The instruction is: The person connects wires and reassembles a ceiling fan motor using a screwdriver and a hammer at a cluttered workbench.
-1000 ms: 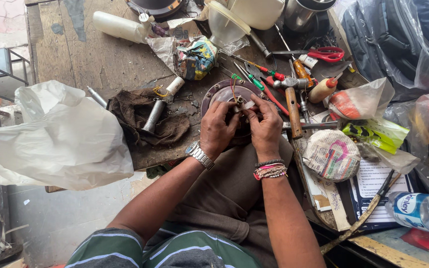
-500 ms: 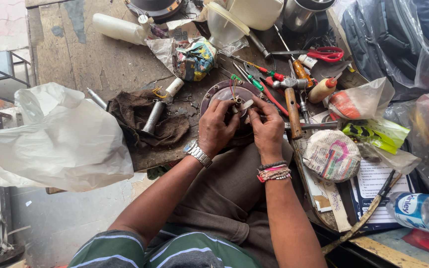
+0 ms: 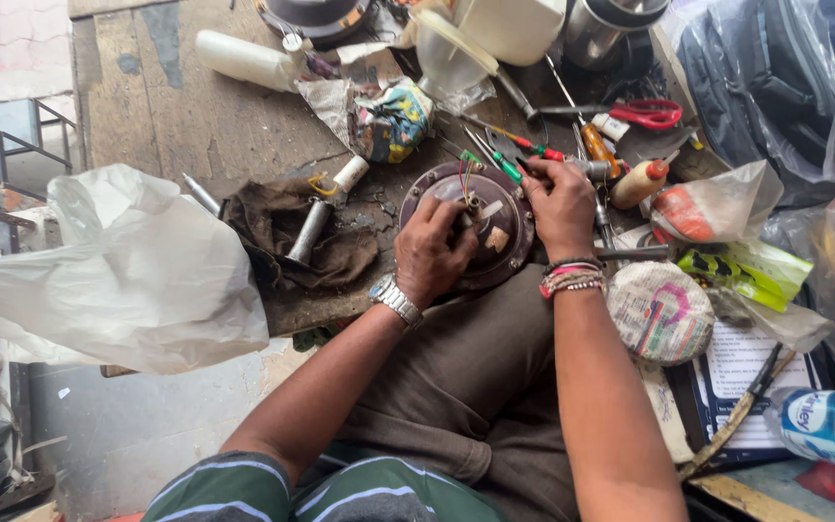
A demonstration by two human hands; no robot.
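Head view, looking down on a cluttered workbench (image 3: 195, 126). Nearest the wearer, both forearms converge on a round dark-red metal housing (image 3: 514, 246) at the bench's near edge, close in for fine work. The left hand (image 3: 432, 251), at its 8 o'clock, curls narrow fingers over the rim, apparently steadying it. The right hand (image 3: 561, 203), at 2 o'clock, is closed about a green-handled tool (image 3: 504, 166) angled toward the coloured wires (image 3: 469, 179) at the centre. At 9 o'clock lies a dark rag (image 3: 277, 222); farther, at 1 o'clock, red-handled scissors (image 3: 651, 114).
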